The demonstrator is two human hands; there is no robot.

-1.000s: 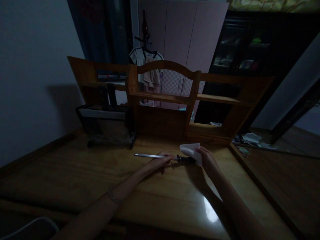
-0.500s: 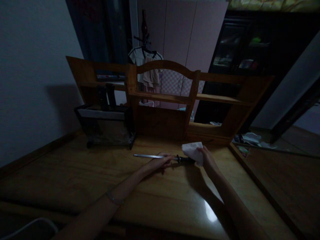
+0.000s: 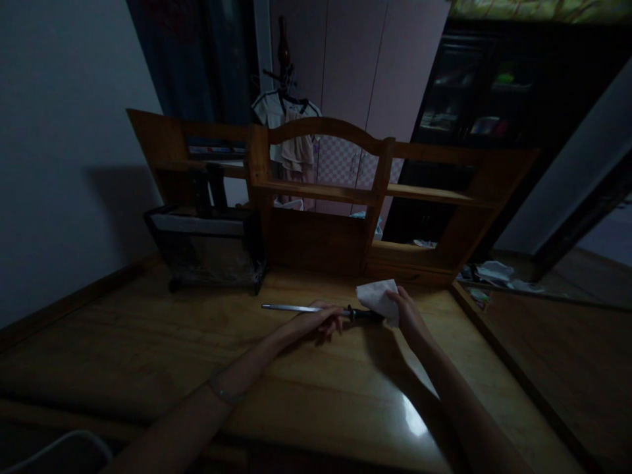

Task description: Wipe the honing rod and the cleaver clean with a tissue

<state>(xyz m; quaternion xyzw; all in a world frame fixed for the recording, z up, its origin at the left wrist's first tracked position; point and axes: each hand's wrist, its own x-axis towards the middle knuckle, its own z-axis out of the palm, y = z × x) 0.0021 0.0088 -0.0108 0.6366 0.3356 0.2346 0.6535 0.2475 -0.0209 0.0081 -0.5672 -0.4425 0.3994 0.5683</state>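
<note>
A long steel rod with a black handle lies across the wooden desk. My left hand is closed around the rod's middle, near the handle. My right hand pinches a white tissue that rests against the end of the black handle. The room is dim.
A dark knife rack stands at the back left against a wooden shelf unit. Clothes hang behind it by pink wardrobe doors. A pale chair edge shows at the bottom left. Papers lie at the right.
Both hands stay on the rod and tissue almost unmoved. The tissue lifted slightly and shifted a little left along the handle.
</note>
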